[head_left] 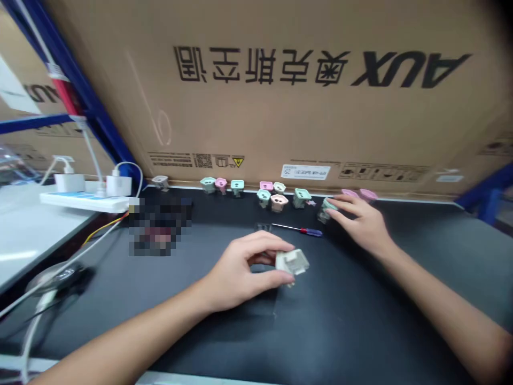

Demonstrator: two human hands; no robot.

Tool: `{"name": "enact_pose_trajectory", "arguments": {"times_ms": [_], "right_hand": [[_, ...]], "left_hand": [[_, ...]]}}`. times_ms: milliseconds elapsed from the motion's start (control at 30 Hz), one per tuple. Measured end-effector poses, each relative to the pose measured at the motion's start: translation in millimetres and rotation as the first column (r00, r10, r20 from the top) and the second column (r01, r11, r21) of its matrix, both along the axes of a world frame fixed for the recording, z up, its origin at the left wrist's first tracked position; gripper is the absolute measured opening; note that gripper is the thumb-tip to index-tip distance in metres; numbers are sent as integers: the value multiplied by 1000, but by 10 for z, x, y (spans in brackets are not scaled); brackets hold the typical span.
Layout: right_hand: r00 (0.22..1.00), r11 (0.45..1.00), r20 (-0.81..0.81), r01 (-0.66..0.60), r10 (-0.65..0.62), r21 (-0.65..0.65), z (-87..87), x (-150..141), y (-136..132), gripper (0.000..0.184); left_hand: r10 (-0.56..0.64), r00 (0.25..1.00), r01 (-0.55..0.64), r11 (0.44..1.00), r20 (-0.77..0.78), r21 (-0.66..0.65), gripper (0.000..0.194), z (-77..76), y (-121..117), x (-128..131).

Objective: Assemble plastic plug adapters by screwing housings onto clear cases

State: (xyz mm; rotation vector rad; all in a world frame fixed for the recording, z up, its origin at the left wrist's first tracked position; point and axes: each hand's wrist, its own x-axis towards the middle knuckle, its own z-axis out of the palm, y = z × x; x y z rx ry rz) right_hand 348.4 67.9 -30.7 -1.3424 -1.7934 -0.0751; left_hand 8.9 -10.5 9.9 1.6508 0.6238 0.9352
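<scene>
Over the middle of the dark tabletop, my left hand (244,270) pinches a small white plug adapter (292,262) between thumb and fingers. The adapter is tilted, and small prongs show at its lower side. Further back on the right, my right hand (360,219) has its thumb and fingers closed round a mint-green plug adapter (324,212) of similar build, partly hidden by the fingers. Pink adapters (367,194) stand just behind that hand. A screwdriver (310,232) with a purple and red handle lies between the two hands.
Several pastel adapters (279,202) stand along the back edge before a large cardboard box (256,117). On the left are a white power strip (84,202) with chargers, loose cables (52,286) and a pixelated patch. A blue rack post (96,107) rises there.
</scene>
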Motion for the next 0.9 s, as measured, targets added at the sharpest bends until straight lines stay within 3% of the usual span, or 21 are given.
{"name": "enact_pose_trajectory", "arguments": {"times_ms": [167, 233, 300, 400, 467, 533, 700, 900], "right_hand": [[997, 986, 43, 58, -66, 158, 168, -120, -104, 36], [997, 966, 58, 28, -45, 256, 228, -206, -177, 35], [997, 962, 80, -36, 15, 271, 266, -311, -269, 31], [983, 983, 37, -182, 181, 29, 286, -508, -433, 32], [946, 931, 3, -317, 323, -181, 292, -664, -543, 43], [914, 870, -33, -394, 403, -297, 305, -822, -636, 50], [902, 827, -86, -423, 423, -371, 305, -1062, -724, 61], [948, 896, -4, -302, 318, -325, 141, -1118, -716, 73]], "left_hand": [[41, 998, -38, 997, 44, -67, 42, -23, 50, 2], [61, 995, -54, 995, 74, -86, 41, -27, 75, -2], [73, 991, -61, 992, 108, -111, 40, -24, 89, -1], [94, 986, -75, 987, 139, -141, 40, -15, 101, 7], [122, 981, -100, 984, 149, -147, 43, -13, 115, 8], [147, 976, -121, 980, 159, -160, 49, -15, 137, 2], [167, 967, -132, 974, 192, -184, 64, -22, 190, -23], [166, 973, -142, 978, 159, -155, 63, -47, 224, -28]]}}
